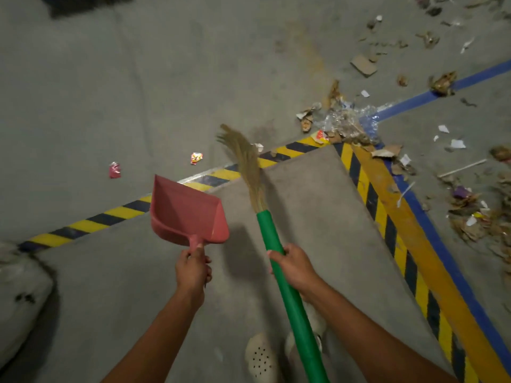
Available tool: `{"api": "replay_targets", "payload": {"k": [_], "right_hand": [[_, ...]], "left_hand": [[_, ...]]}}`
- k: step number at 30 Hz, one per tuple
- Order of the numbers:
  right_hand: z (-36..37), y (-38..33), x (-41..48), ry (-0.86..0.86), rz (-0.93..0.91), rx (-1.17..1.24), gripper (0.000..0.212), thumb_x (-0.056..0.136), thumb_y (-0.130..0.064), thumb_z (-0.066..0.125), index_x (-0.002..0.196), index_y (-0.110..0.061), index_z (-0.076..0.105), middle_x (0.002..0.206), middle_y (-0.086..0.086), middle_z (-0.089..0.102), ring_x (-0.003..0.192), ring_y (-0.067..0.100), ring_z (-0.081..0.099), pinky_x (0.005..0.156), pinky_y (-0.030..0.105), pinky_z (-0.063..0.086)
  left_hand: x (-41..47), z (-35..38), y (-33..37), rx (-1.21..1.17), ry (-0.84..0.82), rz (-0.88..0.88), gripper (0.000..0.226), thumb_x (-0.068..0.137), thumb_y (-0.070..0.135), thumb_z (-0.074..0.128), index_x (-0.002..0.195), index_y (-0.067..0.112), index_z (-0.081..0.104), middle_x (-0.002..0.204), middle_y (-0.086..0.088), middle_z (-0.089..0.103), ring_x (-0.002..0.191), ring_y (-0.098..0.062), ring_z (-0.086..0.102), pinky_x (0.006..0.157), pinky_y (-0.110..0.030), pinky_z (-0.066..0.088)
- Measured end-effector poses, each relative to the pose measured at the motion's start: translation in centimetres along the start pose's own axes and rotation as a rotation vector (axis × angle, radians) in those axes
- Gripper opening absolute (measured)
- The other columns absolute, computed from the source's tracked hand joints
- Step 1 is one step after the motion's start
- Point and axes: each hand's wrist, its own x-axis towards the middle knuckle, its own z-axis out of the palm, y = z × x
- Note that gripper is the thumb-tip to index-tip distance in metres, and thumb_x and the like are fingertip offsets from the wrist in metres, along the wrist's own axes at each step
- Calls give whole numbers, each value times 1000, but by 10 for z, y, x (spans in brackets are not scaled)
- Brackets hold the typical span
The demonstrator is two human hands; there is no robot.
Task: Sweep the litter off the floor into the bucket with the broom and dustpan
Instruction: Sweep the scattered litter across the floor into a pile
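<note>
My left hand [193, 268] grips the handle of a red dustpan [185, 212], held above the floor with its mouth facing away. My right hand [294, 265] grips the green handle of a broom [272, 239]; its straw bristles [244, 158] reach toward the striped tape. A pile of litter [341, 121], made of plastic wrap, cardboard and paper, lies at the tape corner ahead on the right. Two small red wrappers [196, 158] [114, 170] lie apart on the left floor. No bucket is in view.
Yellow-black hazard tape [91, 223] runs across the concrete floor and turns down the right side beside blue tape [431, 96]. More scattered litter [470, 214] covers the right edge. A white sack [19, 297] sits at the left. My shoes [261, 355] are below.
</note>
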Motion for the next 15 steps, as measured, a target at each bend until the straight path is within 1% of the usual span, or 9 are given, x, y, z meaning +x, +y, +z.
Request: {"api": "replay_targets", "payload": {"k": [1,3,5,8,10,11,13,14,15], "right_hand": [[8,-13,4,-51,35,-17,16,94,-10,65,92,-10,50,78,13,64,53,16,64,54,33,51],[22,-37,9,-195,154,13,12,92,2,59,94,-6,49,69,11,64,50,19,63,46,30,52],[35,-57,18,-267,179,-102,6,93,2,56,94,-2,51,57,9,61,43,17,58,40,25,47],[53,-80,32,-250,106,-253,10,98,-16,60,96,-8,54,59,8,58,41,16,54,40,25,44],[67,-89,44,-207,14,-371,15,98,-25,58,103,-11,55,64,9,61,41,17,57,41,26,46],[75,-94,49,-186,-34,-437,18,97,-28,58,105,-12,55,69,9,64,44,19,60,43,28,49],[94,-104,58,-171,-93,-519,25,93,-31,62,108,-14,52,80,12,68,55,25,68,54,38,58],[105,-109,63,-177,-92,-511,27,91,-29,65,109,-14,50,83,13,68,58,26,68,58,40,60],[117,-115,67,-194,-66,-484,29,90,-23,66,111,-14,47,82,13,68,57,25,67,57,40,59]], "left_hand": [[7,-11,3,-13,19,-10,28,105,31,50,87,11,46,76,-12,53,44,-15,38,36,-21,28],[19,-29,9,-33,65,-36,29,105,34,50,89,11,47,75,-11,53,43,-14,39,38,-22,29],[27,-44,17,-71,111,-54,31,104,38,52,89,11,47,73,-10,53,43,-14,38,39,-24,28],[40,-61,28,-118,166,-88,30,104,37,51,90,11,48,72,-9,50,41,-13,35,37,-22,26],[50,-69,38,-157,170,-111,29,104,38,51,91,12,49,71,-8,50,40,-12,34,36,-22,26],[56,-72,42,-177,179,-120,29,104,39,51,90,13,49,69,-6,50,40,-11,34,36,-21,26],[69,-80,51,-222,194,-119,28,104,39,51,90,14,48,68,-5,49,41,-11,35,36,-19,26],[76,-85,54,-236,200,-116,28,104,38,52,90,14,48,68,-6,49,41,-11,35,36,-19,26],[84,-91,56,-240,205,-114,27,104,37,52,90,14,48,68,-6,50,41,-11,36,36,-20,27]]}}
